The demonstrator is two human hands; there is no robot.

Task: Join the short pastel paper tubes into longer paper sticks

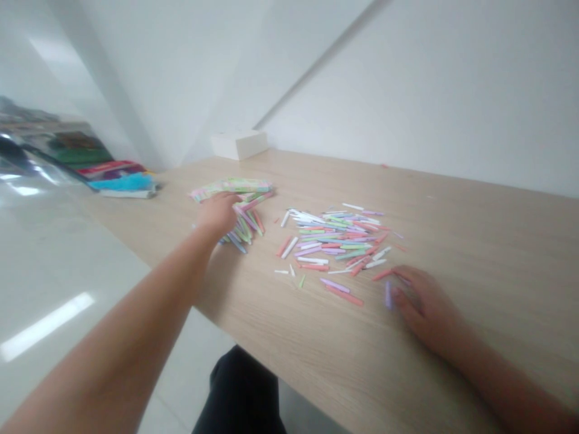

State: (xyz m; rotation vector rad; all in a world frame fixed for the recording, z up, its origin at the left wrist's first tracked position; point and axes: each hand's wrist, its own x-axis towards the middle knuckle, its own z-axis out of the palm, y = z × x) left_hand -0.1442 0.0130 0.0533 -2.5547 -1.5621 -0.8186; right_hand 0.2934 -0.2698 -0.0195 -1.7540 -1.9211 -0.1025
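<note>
Thin pastel sticks that look like chalk (pixel 335 236) lie in a loose, mixed pile of white, red, purple, green and blue on the wooden table. To the left, my left hand (pixel 220 212) rests over a smaller bunch of chalk (pixel 246 228); its fingers are mostly hidden, so its grip does not show. Just behind it are patterned green and pink boxes (pixel 239 185). My right hand (pixel 423 304) lies on the table right of the big pile, slightly blurred, thumb and forefinger apart. A purple chalk (pixel 388 295) is by its thumb, and a red chalk (pixel 382 275) is at the forefinger.
At the back of the table (pixel 488 241), by the wall, stands a white box (pixel 240 144). Blue and red packages (pixel 122 178) sit at the far left. Short broken pieces lie around the pile. The table's front edge runs above my dark-clothed leg (pixel 244 392).
</note>
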